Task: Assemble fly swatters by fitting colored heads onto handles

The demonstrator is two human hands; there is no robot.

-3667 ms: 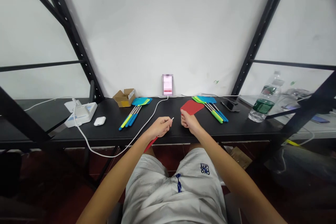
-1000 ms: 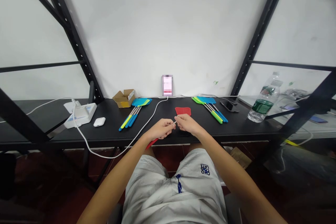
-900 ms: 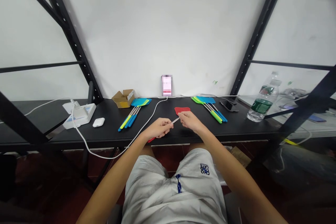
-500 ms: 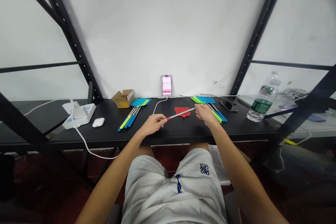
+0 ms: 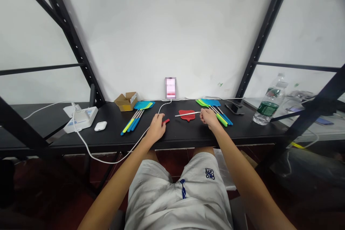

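My right hand [image 5: 208, 118] is closed around one end of a thin silver metal rod [image 5: 185, 114], which points left across the desk. Below the rod lies a red fly swatter head [image 5: 187, 115], flat on the black surface. My left hand [image 5: 156, 128] is closed on a short red handle [image 5: 166, 121], whose tip sticks out to the right of the fingers. A gap separates handle and rod. Fly swatters with blue and green heads lie in two bunches, a left bunch [image 5: 136, 119] and a right bunch [image 5: 219, 113] close to my right hand.
A phone [image 5: 170, 88] leans against the wall, its white cable running past my left hand. An open cardboard box [image 5: 126, 102], a white earphone case [image 5: 100, 126] and a power strip [image 5: 82, 119] stand left. A dark phone [image 5: 234, 108] and water bottles [image 5: 269, 104] are right.
The red handle has come off the metal rod. My left hand has moved slightly left and down with the handle, while my right hand keeps the rod in nearly the same place.
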